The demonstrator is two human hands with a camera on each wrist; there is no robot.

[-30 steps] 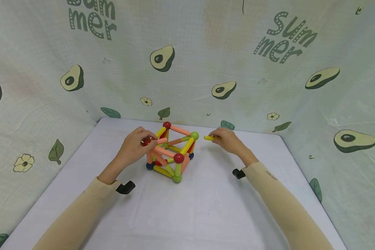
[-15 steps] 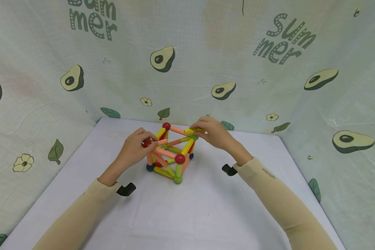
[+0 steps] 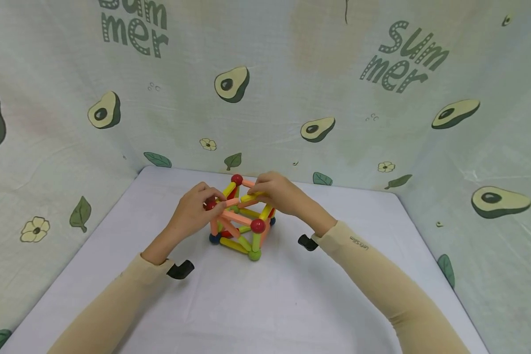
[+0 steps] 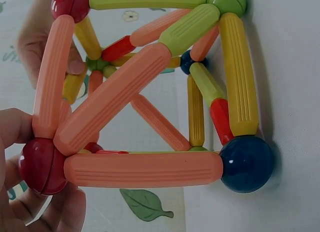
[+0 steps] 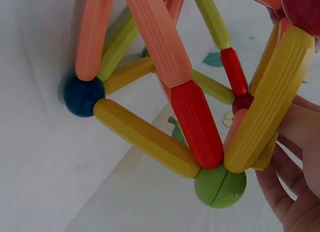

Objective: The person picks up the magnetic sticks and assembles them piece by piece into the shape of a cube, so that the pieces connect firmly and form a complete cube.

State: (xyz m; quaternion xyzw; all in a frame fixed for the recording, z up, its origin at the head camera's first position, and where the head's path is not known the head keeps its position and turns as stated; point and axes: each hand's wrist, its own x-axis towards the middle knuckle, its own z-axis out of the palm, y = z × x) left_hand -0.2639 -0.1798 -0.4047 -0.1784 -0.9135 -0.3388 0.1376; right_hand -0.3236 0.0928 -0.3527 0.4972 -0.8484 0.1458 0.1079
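Note:
A cube-like frame of magnetic building sticks and balls [image 3: 236,217] stands on the table, with salmon, yellow, green and red rods. My left hand [image 3: 193,209] grips the red ball [image 4: 44,165] at its upper left corner. From that ball a short salmon stick [image 3: 232,202] points across the open top. My right hand [image 3: 278,193] pinches a yellow magnetic stick [image 3: 251,197] over the top, its tip right by the salmon stick's end. In the right wrist view the right hand [image 5: 300,162] is partly hidden behind a yellow rod of the frame [image 5: 270,102].
White cloth covers the table [image 3: 265,305]. A patterned curtain [image 3: 265,98] with avocados rises behind and at both sides. Near the frame's front stand a red ball [image 3: 257,226] and, below it, a green ball [image 3: 254,255].
My right hand has moved left with the yellow stick, from beside the frame to over its top, bringing the stick to the salmon one. My left hand has stayed at the red ball.

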